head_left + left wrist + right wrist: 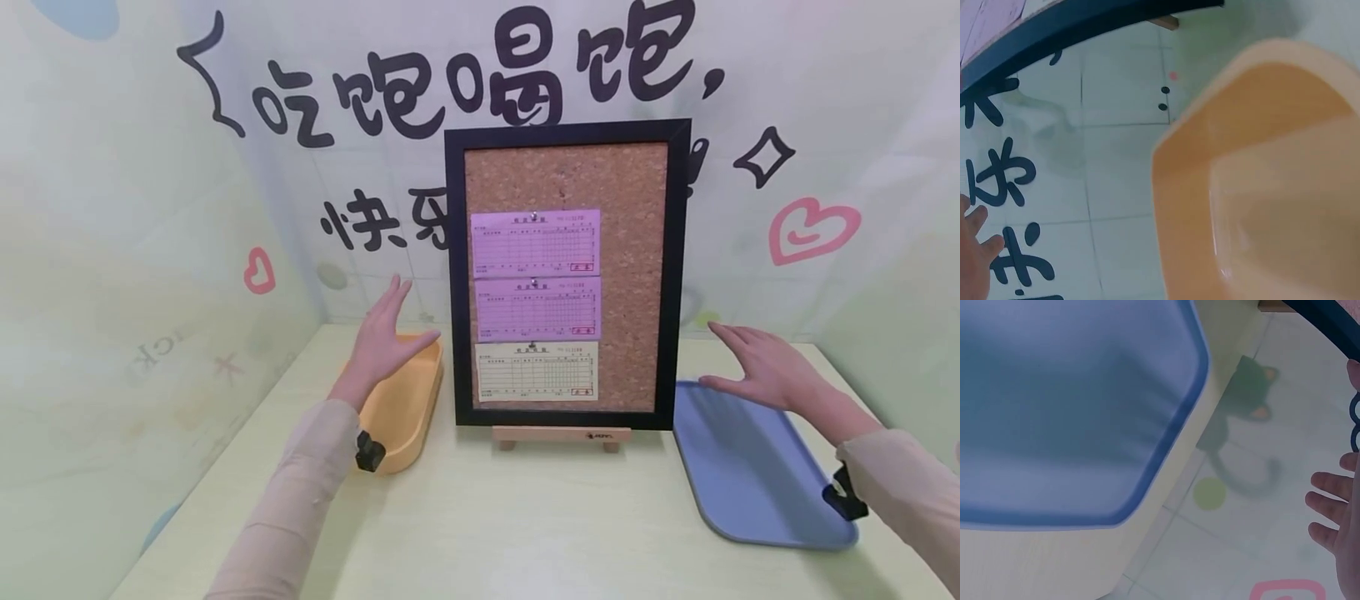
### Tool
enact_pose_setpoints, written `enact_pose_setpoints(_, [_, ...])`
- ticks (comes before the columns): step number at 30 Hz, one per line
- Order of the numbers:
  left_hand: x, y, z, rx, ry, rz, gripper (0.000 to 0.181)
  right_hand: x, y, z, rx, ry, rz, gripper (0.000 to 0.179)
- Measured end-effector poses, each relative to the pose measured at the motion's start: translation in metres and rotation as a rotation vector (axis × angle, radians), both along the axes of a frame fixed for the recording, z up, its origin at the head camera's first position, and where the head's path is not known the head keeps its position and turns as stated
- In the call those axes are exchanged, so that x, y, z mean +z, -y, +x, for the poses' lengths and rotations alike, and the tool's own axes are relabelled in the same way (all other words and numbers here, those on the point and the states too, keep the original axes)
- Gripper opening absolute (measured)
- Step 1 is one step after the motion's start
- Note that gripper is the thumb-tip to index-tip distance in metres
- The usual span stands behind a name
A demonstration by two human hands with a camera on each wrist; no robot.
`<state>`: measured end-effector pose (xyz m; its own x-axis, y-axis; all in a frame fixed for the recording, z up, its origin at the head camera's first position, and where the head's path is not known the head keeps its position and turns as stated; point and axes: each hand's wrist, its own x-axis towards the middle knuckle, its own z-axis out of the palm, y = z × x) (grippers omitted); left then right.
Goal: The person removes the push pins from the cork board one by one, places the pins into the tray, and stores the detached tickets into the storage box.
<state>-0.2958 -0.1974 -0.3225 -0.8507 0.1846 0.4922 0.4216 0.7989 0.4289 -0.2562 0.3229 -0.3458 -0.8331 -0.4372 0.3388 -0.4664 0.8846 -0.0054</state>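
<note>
My left hand (384,346) is raised over the orange tray (431,400), fingers extended and thumb apart, holding nothing. On the other side my right hand (772,371) hovers above the blue tray (750,475), its fingers also straight and nothing in it. Between them a black-framed cork board (633,275) leans on a small wooden easel (562,434). Pinned to the cork in a column are an upper purple receipt slip (536,244), a lower purple slip (537,310) and a cream slip (537,372), each with a pushpin at its top edge. Both trays show bare insides.
Behind the board hangs a pale wall covering (375,167) with large black Chinese characters and pink hearts. The light wooden table (525,525) runs from that wall toward me. A black wrist camera mount (370,452) sits at my left cuff, another mount (845,496) at my right.
</note>
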Motion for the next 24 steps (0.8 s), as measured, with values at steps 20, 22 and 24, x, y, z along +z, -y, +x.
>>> enact_pose_setpoints(20, [0.044,-0.049,-0.02,-0.062,-0.208,0.135,0.078,0.009,0.012,0.004,0.03,0.009,-0.04,0.078])
enact_pose_setpoints(22, [0.047,-0.052,-0.022,-0.064,-0.208,0.141,0.078,0.01,0.012,0.005,0.032,0.012,-0.044,0.077])
enact_pose_setpoints(24, [0.048,-0.056,-0.024,-0.074,-0.206,0.154,0.079,0.011,0.013,0.005,0.034,0.013,-0.051,0.077])
